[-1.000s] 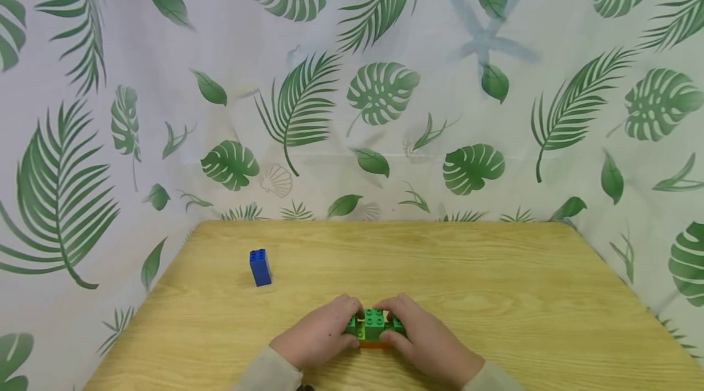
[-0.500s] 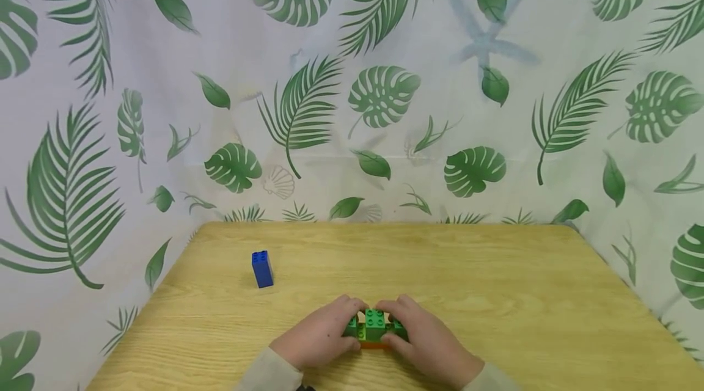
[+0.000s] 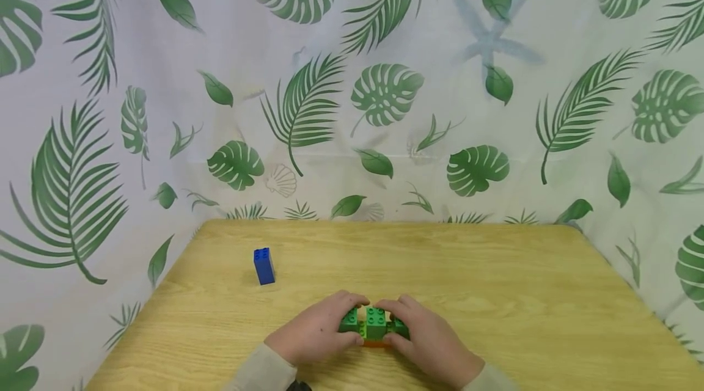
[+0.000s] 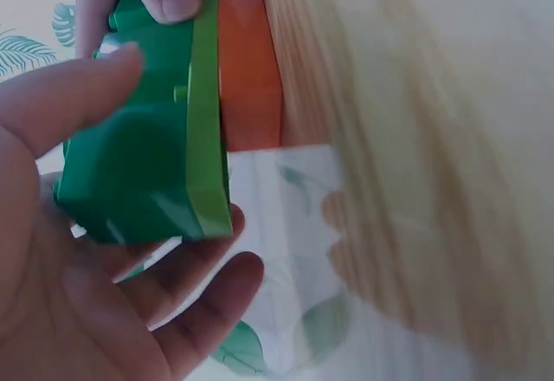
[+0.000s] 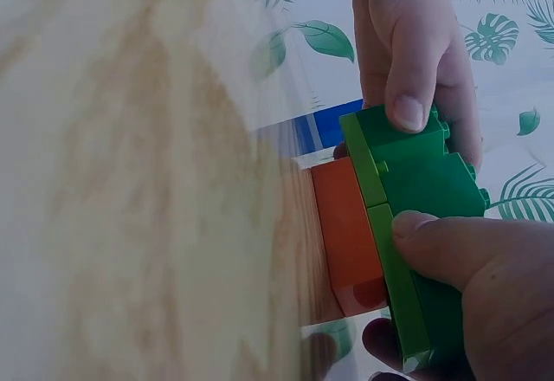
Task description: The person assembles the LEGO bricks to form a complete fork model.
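A joined stack of toy building bricks sits on the table: green bricks on top, light green pieces below, an orange brick underneath. At its left end, my left hand curves loosely round a green brick. In the left wrist view, its thumb lies over the green side and several fingers are spread beneath. My right hand grips the right end, its thumb against the side in the right wrist view. Part of the right-end brick is hidden by that hand.
A tall blue brick stands upright toward the table's back left. The wood-grain table ends at a leaf-patterned curtain behind it and at both sides.
My left hand has shifted slightly left and loosened, showing more of the left green brick. The right hand stays nearly still. The whole head view has shifted a little.
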`<state>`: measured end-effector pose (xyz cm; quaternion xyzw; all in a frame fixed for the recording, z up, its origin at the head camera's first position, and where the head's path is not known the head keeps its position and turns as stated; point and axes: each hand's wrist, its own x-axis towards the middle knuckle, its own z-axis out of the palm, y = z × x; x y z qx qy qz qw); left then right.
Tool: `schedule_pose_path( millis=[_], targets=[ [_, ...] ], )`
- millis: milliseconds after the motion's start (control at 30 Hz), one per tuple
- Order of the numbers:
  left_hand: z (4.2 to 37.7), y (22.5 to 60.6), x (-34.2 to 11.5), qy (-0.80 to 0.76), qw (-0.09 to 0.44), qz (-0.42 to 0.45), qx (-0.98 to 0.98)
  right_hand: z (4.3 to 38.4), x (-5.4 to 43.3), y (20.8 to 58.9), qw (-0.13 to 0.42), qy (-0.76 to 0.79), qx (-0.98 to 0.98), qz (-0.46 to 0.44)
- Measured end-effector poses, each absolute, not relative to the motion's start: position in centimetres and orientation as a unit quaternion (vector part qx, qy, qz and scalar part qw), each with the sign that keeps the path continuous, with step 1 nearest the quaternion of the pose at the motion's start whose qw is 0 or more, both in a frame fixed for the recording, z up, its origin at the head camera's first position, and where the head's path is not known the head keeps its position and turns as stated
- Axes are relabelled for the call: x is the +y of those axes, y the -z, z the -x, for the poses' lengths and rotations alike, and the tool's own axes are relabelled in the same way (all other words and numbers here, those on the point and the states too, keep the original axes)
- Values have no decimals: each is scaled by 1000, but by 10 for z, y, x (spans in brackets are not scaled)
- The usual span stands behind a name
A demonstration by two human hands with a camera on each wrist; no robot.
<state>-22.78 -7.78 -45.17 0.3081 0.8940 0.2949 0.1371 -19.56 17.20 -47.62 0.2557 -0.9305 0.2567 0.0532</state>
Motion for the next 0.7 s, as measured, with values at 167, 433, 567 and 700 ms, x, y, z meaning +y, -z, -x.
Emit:
schedule_pose_path(
  millis=[167,433,567,700],
  targets=[
    [232,449,-92,-306,121,-310,892,195,172,475,52,-250,-933,-252],
    [239,439,-125,-350,121,-286,884,195,172,473,47,-243,-939,-239],
    [243,436,-140,-364,93,-268,887,195,172,472,40,-244,-939,-238],
    [245,433,-152,-373,54,-239,895,194,172,474,42,-247,-937,-242]
  ],
)
